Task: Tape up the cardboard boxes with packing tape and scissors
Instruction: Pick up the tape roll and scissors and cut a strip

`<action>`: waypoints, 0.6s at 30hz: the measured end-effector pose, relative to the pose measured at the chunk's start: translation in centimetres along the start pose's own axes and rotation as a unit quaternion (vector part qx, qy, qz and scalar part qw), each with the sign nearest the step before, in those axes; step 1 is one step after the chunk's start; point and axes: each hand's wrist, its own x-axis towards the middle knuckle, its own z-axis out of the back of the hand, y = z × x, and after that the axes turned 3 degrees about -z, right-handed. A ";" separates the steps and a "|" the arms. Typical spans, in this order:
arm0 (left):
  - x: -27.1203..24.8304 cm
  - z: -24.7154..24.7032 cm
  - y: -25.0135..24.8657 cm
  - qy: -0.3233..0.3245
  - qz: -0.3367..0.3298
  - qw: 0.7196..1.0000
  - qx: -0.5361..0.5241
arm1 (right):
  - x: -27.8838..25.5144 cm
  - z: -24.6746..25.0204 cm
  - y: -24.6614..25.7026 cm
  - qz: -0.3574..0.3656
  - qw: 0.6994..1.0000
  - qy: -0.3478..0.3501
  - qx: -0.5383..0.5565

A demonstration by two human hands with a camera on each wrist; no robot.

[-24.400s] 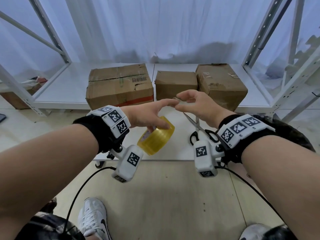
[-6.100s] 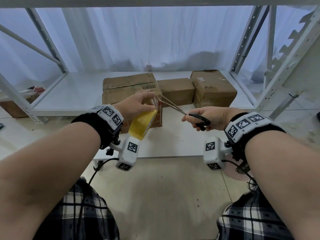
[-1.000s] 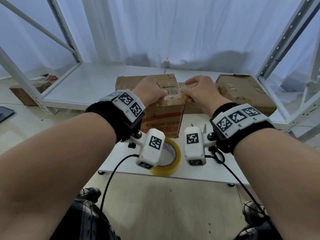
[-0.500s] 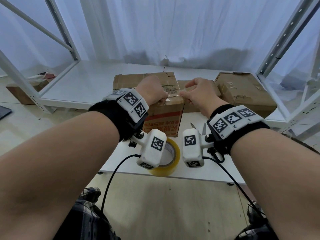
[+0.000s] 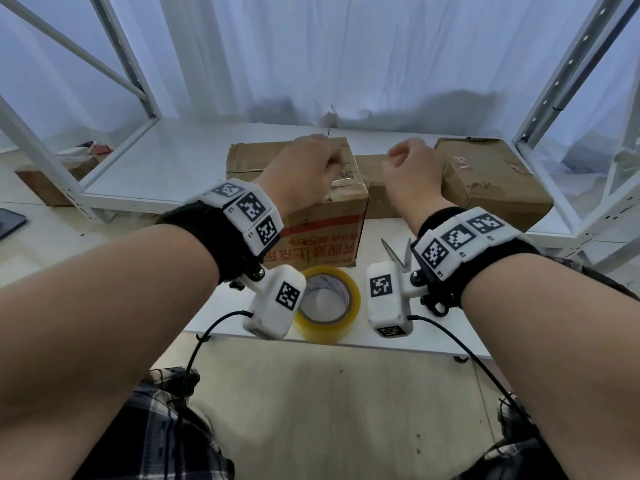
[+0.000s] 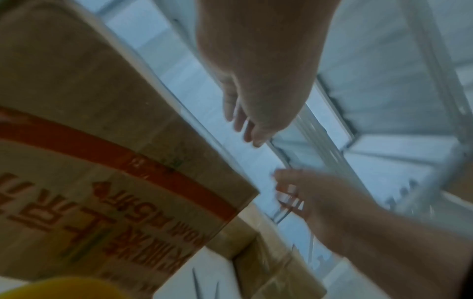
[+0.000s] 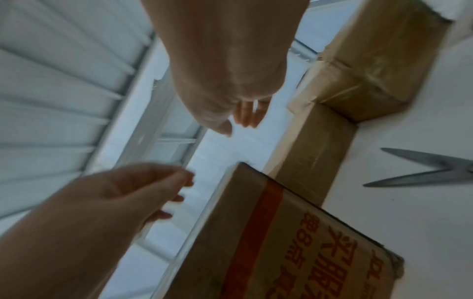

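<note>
Both forearms reach forward side by side over the low white table (image 5: 440,337), wrists level, backs of the hands up. The left hand (image 5: 301,171) sits over the near right corner of the printed cardboard box (image 5: 318,233), its fingers curled down toward the top edge where a strip of clear tape (image 5: 346,181) lies; whether the fingertips press the tape or only hover just above it cannot be told, and from the wrist views the hand looks loosely curled with nothing gripped. The right hand (image 5: 408,168) is raised just to the right of that box, apart from it, above the middle box (image 5: 377,202), fingers folded loosely inward and holding nothing that can be seen.

The printed box stands on the table against the shelf edge, with the middle box and a third box (image 5: 491,188) in a row to its right. The yellow tape roll (image 5: 329,303) lies flat on the table in front of the printed box. The scissors (image 7: 422,168) lie beside it to the right, blades parted.
</note>
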 end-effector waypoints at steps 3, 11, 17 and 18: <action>-0.4 -0.4 -0.5 -0.006 -0.091 0.996 0.008 | -1.1 0.4 1.8 0.120 0.993 0.015 -0.005; -1.9 -0.6 0.8 0.128 -0.164 0.956 0.206 | -2.5 0.7 -1.0 0.210 0.972 0.079 -0.066; -2.3 -1.2 0.7 0.246 -0.113 0.923 0.274 | -1.1 -0.7 -1.3 -0.009 0.985 0.130 0.110; -2.3 -1.3 0.7 0.249 -0.110 0.923 0.271 | -1.0 -1.0 -1.2 -0.022 0.982 0.137 0.130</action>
